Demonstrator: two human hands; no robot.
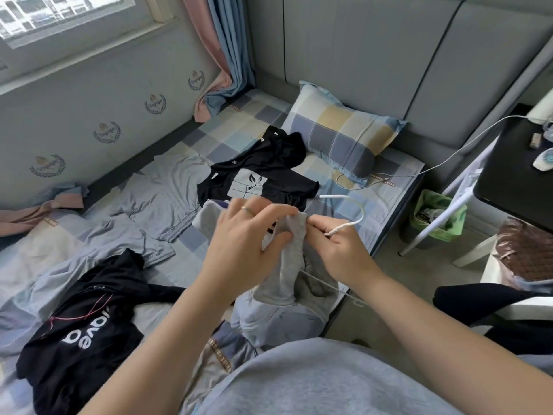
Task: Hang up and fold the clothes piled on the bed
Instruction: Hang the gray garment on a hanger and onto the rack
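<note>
Grey garment [284, 265]: bunched, lifted above bed [386, 187] edge, top edge pinched by left hand [248, 244], lower part hanging crumpled.
White hanger [357, 217]: hook curving out to right, neck gripped in right hand [338, 250], body mostly hidden in grey fabric.
Black T-shirt with grey print [269, 181]: rumpled, mid-bed.
Black top with white lettering [83, 333]: crumpled, near left.
Pale blue-grey garments [161, 193]: spread flat, touching each other.

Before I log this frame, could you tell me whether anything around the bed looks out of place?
A white cable trails from the black table onto the bed beside the pillow, a possible snag. The pink-and-blue curtain hem lies bunched on the bed instead of hanging free.
</note>
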